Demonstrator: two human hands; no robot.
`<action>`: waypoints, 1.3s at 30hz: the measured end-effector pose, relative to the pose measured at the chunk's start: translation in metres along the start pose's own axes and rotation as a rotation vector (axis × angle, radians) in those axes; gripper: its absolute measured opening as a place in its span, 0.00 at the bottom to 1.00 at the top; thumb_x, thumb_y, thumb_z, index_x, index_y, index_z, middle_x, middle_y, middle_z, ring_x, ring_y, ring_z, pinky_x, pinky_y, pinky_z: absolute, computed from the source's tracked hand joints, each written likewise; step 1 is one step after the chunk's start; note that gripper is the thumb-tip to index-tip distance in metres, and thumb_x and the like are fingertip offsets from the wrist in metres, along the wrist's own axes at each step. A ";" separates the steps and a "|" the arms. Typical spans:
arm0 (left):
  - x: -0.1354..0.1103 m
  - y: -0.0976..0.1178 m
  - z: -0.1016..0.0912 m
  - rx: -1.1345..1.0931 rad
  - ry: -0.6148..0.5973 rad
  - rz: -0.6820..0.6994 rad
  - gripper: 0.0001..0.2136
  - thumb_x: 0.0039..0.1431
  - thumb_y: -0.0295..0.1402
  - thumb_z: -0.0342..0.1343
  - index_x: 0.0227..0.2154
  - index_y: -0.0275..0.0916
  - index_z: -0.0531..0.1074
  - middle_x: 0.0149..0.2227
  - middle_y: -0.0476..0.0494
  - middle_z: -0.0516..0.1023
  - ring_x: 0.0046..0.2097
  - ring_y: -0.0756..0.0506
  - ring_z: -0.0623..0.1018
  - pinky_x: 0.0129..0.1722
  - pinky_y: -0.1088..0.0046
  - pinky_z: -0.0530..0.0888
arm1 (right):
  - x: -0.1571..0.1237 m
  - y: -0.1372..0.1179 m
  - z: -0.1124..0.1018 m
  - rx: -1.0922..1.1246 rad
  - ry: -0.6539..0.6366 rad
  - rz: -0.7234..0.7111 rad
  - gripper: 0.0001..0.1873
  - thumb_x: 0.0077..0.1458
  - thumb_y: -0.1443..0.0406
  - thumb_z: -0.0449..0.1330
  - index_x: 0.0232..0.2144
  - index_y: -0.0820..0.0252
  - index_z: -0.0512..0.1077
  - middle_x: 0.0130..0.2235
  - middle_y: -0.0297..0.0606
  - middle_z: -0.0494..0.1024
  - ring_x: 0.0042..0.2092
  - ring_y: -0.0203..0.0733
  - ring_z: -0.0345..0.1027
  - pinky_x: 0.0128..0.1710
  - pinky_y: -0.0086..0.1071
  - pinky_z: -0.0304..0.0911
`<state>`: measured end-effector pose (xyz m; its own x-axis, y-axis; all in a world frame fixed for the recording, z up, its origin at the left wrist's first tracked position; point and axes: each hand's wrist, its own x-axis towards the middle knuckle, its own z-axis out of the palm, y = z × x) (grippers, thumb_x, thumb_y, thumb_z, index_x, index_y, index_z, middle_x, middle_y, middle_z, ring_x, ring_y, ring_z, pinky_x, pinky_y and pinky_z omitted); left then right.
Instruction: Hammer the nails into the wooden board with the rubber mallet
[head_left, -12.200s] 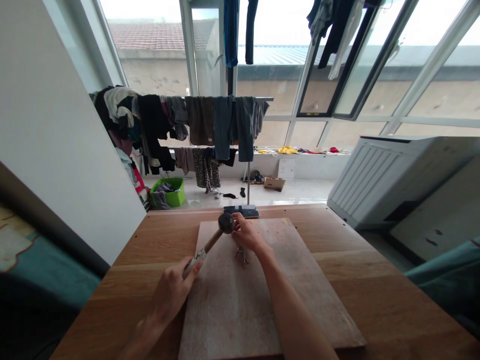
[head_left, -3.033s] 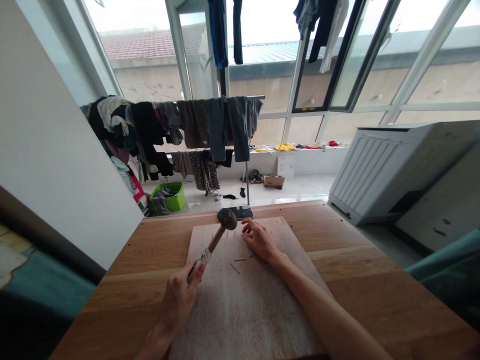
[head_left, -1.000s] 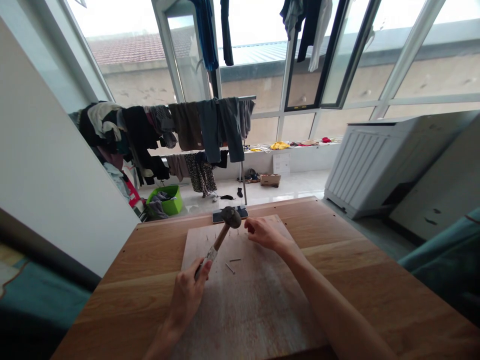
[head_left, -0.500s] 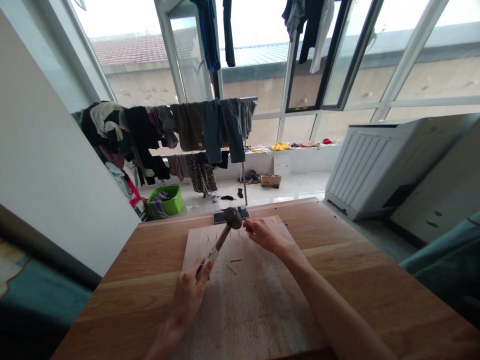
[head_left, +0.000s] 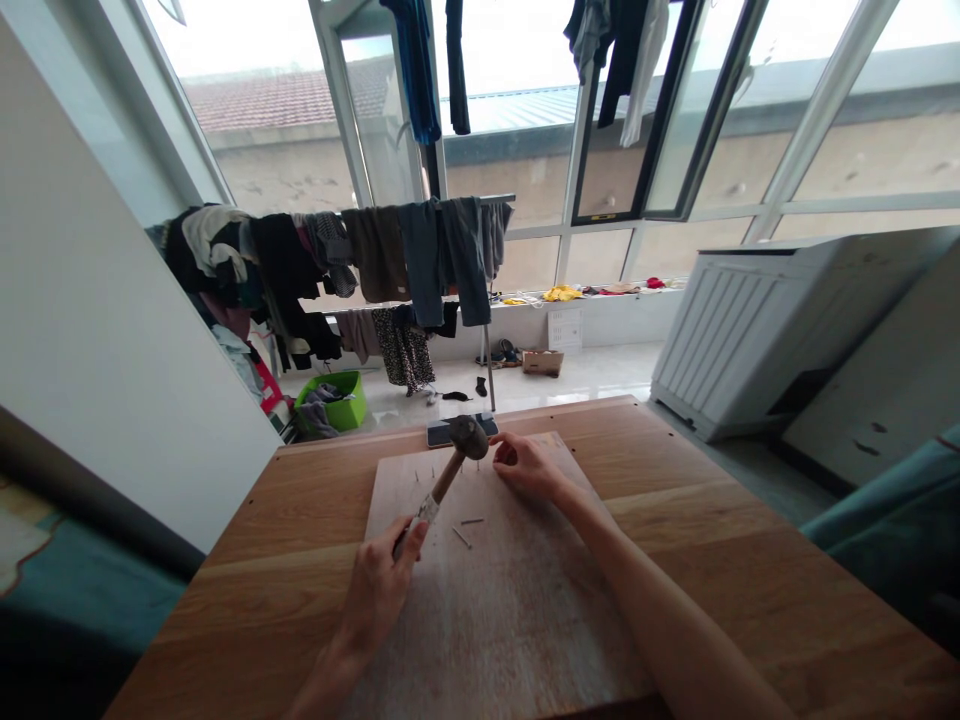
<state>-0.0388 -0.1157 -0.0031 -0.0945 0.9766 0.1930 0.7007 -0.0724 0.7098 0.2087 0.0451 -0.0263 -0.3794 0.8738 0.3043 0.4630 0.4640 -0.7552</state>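
My left hand (head_left: 381, 572) is wrapped round the handle of a hammer (head_left: 448, 474), whose dark head hangs over the far part of a pale wooden board (head_left: 487, 620). Past the hammer head, my right hand (head_left: 529, 468) hovers by the board's far edge, its fingers curled and the thumb and forefinger apart. No object shows between them. Several thin nails stand upright in a row there, one nail (head_left: 478, 465) just left of my right fingers. Two loose nails lie flat mid-board, one nail (head_left: 461, 538) slanted and another nail (head_left: 472, 520) nearly level.
The board lies on a wooden table (head_left: 300, 560). A phone (head_left: 441, 430) rests at the table's far edge, partly behind the hammer head. Beyond are a rack of clothes (head_left: 382, 255), a green basket (head_left: 349, 405), a cardboard box (head_left: 541, 362) and a white appliance (head_left: 739, 330).
My right thumb and forefinger have spread from a closed pinch, and the hand has shifted slightly right. The hammer has moved only a little, down and right.
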 end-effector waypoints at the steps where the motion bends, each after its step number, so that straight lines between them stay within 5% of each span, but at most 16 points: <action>1: 0.000 0.001 0.000 -0.005 -0.011 -0.006 0.27 0.64 0.57 0.43 0.31 0.38 0.76 0.21 0.48 0.75 0.23 0.46 0.75 0.25 0.75 0.68 | 0.000 -0.001 0.000 0.004 0.004 0.003 0.17 0.47 0.72 0.59 0.42 0.59 0.75 0.30 0.34 0.80 0.31 0.38 0.73 0.35 0.29 0.67; 11: 0.007 0.011 0.009 -0.023 -0.067 -0.006 0.26 0.64 0.56 0.43 0.32 0.39 0.75 0.22 0.49 0.73 0.24 0.47 0.74 0.25 0.76 0.66 | 0.000 -0.002 0.002 0.005 0.046 0.038 0.07 0.46 0.72 0.61 0.31 0.60 0.72 0.29 0.35 0.80 0.29 0.38 0.70 0.30 0.28 0.63; 28: 0.007 0.014 0.009 0.006 -0.143 -0.024 0.26 0.65 0.54 0.43 0.30 0.38 0.75 0.23 0.48 0.75 0.25 0.45 0.75 0.28 0.74 0.66 | -0.001 0.002 -0.002 -0.080 0.023 0.030 0.16 0.45 0.72 0.62 0.38 0.54 0.74 0.34 0.35 0.81 0.35 0.42 0.73 0.34 0.28 0.63; 39: 0.006 0.010 0.011 0.006 -0.048 0.024 0.25 0.65 0.54 0.43 0.31 0.38 0.76 0.22 0.48 0.75 0.24 0.46 0.75 0.28 0.74 0.67 | -0.002 -0.015 -0.016 -0.217 -0.103 0.039 0.16 0.46 0.72 0.62 0.40 0.56 0.73 0.34 0.36 0.81 0.34 0.41 0.74 0.32 0.28 0.63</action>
<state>-0.0240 -0.1087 -0.0024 -0.0434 0.9833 0.1768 0.7066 -0.0949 0.7012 0.2155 0.0389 -0.0061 -0.4322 0.8775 0.2078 0.6362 0.4600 -0.6194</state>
